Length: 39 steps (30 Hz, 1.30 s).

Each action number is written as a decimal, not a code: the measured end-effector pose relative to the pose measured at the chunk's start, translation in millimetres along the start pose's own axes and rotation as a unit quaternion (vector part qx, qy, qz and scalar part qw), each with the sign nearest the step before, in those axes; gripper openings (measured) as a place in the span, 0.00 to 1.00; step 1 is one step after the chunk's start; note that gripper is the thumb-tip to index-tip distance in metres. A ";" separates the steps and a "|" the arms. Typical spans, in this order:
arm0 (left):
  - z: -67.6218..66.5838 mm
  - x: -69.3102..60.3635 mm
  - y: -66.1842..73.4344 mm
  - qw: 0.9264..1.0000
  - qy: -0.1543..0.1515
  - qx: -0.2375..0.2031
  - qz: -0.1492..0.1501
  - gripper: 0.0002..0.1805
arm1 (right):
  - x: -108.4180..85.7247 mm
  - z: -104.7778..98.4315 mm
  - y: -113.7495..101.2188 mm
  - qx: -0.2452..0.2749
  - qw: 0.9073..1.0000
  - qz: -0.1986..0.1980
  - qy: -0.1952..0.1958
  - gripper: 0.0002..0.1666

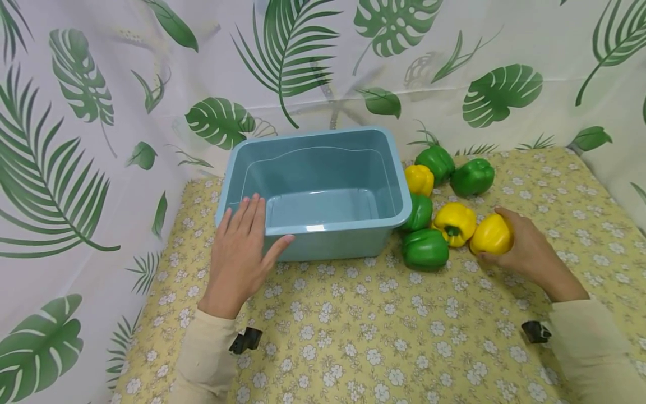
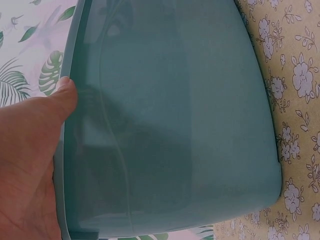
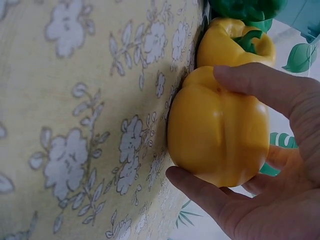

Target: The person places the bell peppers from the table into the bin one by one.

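A: Right hand?
B: Right hand [image 1: 525, 244] is clamped on the held yellow pepper [image 1: 490, 234]: thumb on one side, fingers curled round the other. Can't tell whether the pepper is off the cloth.

A: Where does it sit?
B: Right end of the pepper group, closest to the person's right side. The stemmed yellow pepper [image 1: 463, 216] is right next to it, green stem turned toward the near side.

A: Left hand?
B: Left hand [image 1: 239, 247] is on the near-left corner of the blue tub [image 1: 328, 247]. Fingers straight, side by side, reaching over the rim; thumb spread apart from them. Left wrist view puts the thumb tip at the rim.

A: Other peppers?
B: Between tub and right hand. Small yellow pepper [image 1: 419, 179] just beside the tub's right wall. Back green pepper [image 1: 435, 163] behind that, right green pepper [image 1: 473, 177] to its right. Middle green pepper [image 1: 418, 213] close to the tub, partly hidden by the rim. Front green pepper [image 1: 425, 248] nearest the person. Can't tell which of them touch the tub.

A: Surroundings?
B: Yellow floral tablecloth [image 1: 343, 325] under everything. White backdrop [image 1: 338, 104] with green leaf prints behind and at left. Beige sleeves on both arms, a small black device [image 1: 245, 340] at the left wrist, another at the right [image 1: 536, 332].
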State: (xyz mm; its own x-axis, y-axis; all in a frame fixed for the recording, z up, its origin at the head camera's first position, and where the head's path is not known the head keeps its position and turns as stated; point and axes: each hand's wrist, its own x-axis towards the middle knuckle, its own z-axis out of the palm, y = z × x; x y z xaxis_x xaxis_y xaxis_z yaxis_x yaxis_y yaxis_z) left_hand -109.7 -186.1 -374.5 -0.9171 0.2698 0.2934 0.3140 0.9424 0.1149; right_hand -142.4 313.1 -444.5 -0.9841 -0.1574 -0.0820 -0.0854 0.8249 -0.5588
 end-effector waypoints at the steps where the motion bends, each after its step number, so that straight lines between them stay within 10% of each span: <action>1: 0.1 0.0 0.1 1.000 0.000 0.000 0.000 0.49 | -0.2 -0.1 -0.2 0.000 1.000 0.001 0.000 0.62; 39: 0.6 0.8 0.4 1.000 -0.006 -0.009 -0.007 0.49 | -9.4 -8.3 -2.6 0.014 0.999 0.015 0.034 0.62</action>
State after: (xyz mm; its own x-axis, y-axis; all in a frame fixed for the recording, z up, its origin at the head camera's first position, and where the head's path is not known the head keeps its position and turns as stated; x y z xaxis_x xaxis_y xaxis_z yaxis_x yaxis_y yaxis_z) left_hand -110.5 -185.4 -374.8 -0.9239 0.2598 0.2808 0.3060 0.9424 0.1352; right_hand -134.2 316.9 -435.4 -0.9946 -0.0940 -0.0439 -0.0513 0.8133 -0.5795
